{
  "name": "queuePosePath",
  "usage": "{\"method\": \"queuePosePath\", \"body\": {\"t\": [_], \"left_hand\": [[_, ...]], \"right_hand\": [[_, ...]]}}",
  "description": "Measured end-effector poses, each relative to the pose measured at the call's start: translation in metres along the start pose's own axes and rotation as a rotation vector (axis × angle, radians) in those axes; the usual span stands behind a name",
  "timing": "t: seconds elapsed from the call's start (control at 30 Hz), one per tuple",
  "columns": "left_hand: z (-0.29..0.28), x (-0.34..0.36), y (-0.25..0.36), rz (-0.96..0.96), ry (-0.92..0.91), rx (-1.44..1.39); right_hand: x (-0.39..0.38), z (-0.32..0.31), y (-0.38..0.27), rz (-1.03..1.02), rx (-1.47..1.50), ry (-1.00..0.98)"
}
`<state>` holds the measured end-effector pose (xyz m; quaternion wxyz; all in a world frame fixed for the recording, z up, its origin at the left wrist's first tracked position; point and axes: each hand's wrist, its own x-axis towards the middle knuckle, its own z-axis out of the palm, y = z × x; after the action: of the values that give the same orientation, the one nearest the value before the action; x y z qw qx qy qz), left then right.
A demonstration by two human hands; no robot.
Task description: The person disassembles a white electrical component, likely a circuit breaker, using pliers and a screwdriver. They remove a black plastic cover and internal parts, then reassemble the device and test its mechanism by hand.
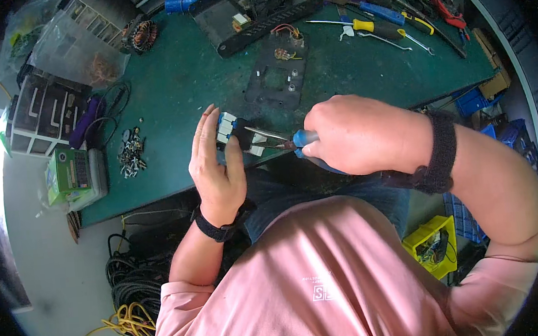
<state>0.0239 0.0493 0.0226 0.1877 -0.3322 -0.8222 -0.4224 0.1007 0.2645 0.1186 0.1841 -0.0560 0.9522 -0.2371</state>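
Note:
Near the front edge of the green workbench (168, 94), my left hand (214, 172) holds a small black component with white and blue blocks (227, 126) between thumb and fingers. My right hand (355, 133) grips long-nose pliers (305, 140) by their blue handles. The metal jaws reach left onto the component; whether they grip part of it I cannot tell. A black plate (275, 88) with wires and small parts lies just beyond my hands.
A pile of screws (132, 150) lies left, beside drawers (46, 113), a green box (65, 171) and bags. An open black housing (220, 26) and several tools (384, 29) occupy the back. Coiled cables (132, 273) and a yellow crate (428, 247) are below the bench.

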Motion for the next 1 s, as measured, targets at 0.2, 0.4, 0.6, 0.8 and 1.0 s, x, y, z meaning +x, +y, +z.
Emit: {"method": "queuePosePath", "body": {"t": [0.2,0.4,0.6,0.8,1.0], "left_hand": [[0.0,0.0,0.001,-0.013,-0.004,0.003],[0.007,0.009,0.005,-0.032,0.077,0.048],[0.01,0.011,0.002,-0.062,0.139,0.021],[0.013,0.01,-0.005,-0.128,0.188,-0.061],[0.013,0.008,-0.011,-0.078,0.177,-0.056]], "right_hand": [[-0.002,0.003,0.0,0.032,0.013,0.001],[-0.002,0.002,-0.003,0.033,0.016,-0.007],[-0.003,0.004,-0.002,0.038,0.052,0.001],[0.0,0.004,-0.001,-0.036,0.042,0.017],[-0.001,0.002,-0.001,-0.329,-0.048,0.134]]}}
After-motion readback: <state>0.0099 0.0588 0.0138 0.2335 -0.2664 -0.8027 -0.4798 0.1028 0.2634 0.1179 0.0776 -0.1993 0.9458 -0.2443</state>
